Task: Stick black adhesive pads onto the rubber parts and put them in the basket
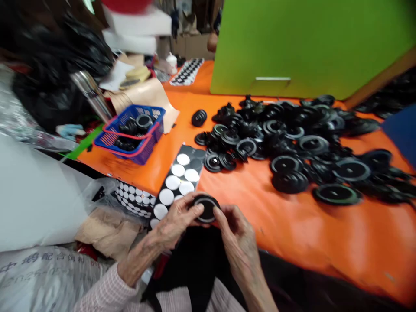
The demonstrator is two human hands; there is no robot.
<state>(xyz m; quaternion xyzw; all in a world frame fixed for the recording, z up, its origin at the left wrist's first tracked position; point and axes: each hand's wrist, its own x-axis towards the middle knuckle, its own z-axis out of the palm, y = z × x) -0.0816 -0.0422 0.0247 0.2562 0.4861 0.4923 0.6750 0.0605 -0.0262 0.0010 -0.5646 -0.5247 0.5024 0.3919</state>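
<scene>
"What do the hands hold?"

"The left hand grips a round black disc, thumb on its face; the right hand has its thumb at the disc's right edge, its other fingers bent; whether they grip it too, I cannot tell."

"Where is the disc?"

"Just below the centre of the frame, at the near edge of the orange table; its face, ringed in grey, is turned up."

"And beside it?"

"A dark sheet with white circles, running up from the left hand; the pile of black parts spreads from the centre to the right of the frame; one part lies apart, at its upper left."

"Farther out?"

"A blue and purple basket left of centre, black parts inside; a green panel at the upper right; a white bottle at the top, left of centre."
</scene>
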